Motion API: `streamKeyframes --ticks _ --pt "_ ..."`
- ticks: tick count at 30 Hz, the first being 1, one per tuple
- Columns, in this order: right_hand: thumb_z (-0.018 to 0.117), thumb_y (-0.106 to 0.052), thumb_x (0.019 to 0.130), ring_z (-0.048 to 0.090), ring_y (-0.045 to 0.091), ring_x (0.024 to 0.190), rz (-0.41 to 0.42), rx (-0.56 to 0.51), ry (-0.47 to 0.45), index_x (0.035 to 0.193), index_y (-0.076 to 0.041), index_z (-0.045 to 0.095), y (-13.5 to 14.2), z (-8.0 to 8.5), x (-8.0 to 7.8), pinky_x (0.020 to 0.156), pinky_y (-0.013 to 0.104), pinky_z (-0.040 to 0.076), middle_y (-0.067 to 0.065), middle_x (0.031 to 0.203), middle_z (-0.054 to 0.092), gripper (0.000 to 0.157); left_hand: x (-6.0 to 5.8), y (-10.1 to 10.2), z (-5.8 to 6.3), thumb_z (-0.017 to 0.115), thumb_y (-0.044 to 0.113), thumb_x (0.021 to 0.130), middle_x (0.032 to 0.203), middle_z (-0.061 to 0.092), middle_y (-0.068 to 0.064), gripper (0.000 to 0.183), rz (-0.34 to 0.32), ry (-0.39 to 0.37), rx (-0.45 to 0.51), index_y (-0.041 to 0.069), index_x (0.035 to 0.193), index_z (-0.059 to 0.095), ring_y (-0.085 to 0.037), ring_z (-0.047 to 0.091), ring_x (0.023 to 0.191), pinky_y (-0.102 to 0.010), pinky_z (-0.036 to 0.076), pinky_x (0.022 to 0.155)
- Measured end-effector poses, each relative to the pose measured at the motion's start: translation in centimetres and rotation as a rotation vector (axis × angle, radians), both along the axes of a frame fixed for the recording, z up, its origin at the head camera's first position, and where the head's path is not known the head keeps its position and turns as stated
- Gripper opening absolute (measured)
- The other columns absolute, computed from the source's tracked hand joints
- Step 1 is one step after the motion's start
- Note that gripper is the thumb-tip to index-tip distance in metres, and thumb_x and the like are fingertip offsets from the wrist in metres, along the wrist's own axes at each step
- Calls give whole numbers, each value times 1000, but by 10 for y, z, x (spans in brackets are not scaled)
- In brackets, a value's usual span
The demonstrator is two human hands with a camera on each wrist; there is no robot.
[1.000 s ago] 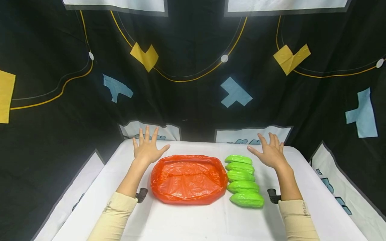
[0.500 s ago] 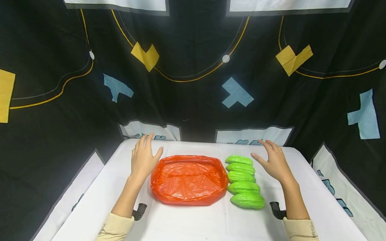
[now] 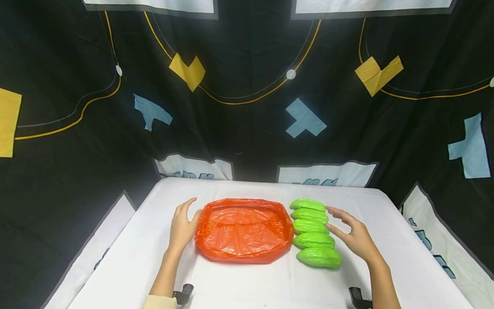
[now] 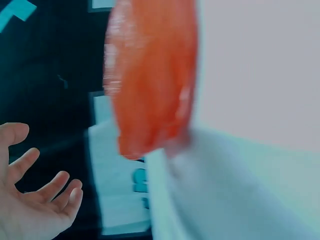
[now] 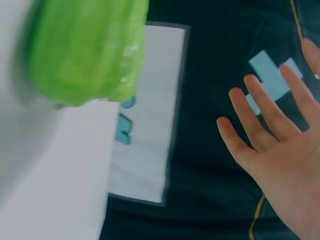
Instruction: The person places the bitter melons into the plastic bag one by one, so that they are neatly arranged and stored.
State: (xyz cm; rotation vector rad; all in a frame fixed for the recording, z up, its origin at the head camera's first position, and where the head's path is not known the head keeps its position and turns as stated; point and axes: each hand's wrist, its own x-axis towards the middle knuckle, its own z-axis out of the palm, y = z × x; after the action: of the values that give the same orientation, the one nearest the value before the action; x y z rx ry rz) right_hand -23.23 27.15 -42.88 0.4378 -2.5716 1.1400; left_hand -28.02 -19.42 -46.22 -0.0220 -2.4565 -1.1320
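Note:
A shallow oval container wrapped in red plastic film (image 3: 244,231) rests on the white table. Along its right side lies a column of several glossy green elongated vegetables (image 3: 311,239), ridged and pointed, of a kind I cannot tell. My left hand (image 3: 182,227) is at the container's left edge, fingers loosely bent and thumb near the rim; contact is unclear. Over on the right, my right hand (image 3: 356,237) hovers by the vegetables, its fingertips close to their right ends. Both palms look bare in the wrist views, the left hand (image 4: 42,200) and the right hand (image 5: 285,145) alike.
The white tablecloth (image 3: 231,285) spreads around the objects. Behind it hangs a black curtain (image 3: 247,137) with yellow and blue cut-out shapes. Dark wrist mounts (image 3: 183,294) show below the hands.
Both hands have come down and back toward the table, from raised with spread fingers to beside the container and the vegetables. The objects have stayed in place.

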Motion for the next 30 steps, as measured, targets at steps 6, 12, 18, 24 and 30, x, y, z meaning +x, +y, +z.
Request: streamKeyframes --ticks 6,12,18,24,30 --pt "67 -28 85 47 30 117 84 -31 -85 129 -21 53 8 -28 1 97 56 33 4 129 54 47 1 -4 -27 55 26 93 134 40 -25 46 -24 -102 30 11 135 44 -42 39 122 -58 32 99" --pt "70 -23 82 45 11 120 124 -82 -148 126 -21 57 12 -51 3 96 54 36 -5 126 56 46 2 -6 -43 55 23 93 127 45 -30 46 -73 -129 82 8 135 44 -46 47 112 -59 40 90" --pt "71 -22 80 46 6 116 160 -80 -150 122 -21 60 12 -63 8 92 55 39 -4 122 58 43 2 -6 -62 56 25 92 125 47 -29 49 -123 -154 151 8 136 43 -43 51 110 -55 42 91" --pt "73 -13 78 51 8 112 158 -49 -106 117 -12 63 4 -54 21 86 52 43 2 118 61 40 9 -9 -75 56 25 92 128 46 -27 50 -130 -129 172 6 136 43 -41 48 113 -52 41 94" --pt "76 -13 74 52 14 113 184 -35 -136 113 -11 66 1 -51 22 88 50 43 1 116 63 40 8 -11 -76 56 25 92 132 44 -25 50 -139 -145 198 7 137 43 -40 45 117 -51 39 97"
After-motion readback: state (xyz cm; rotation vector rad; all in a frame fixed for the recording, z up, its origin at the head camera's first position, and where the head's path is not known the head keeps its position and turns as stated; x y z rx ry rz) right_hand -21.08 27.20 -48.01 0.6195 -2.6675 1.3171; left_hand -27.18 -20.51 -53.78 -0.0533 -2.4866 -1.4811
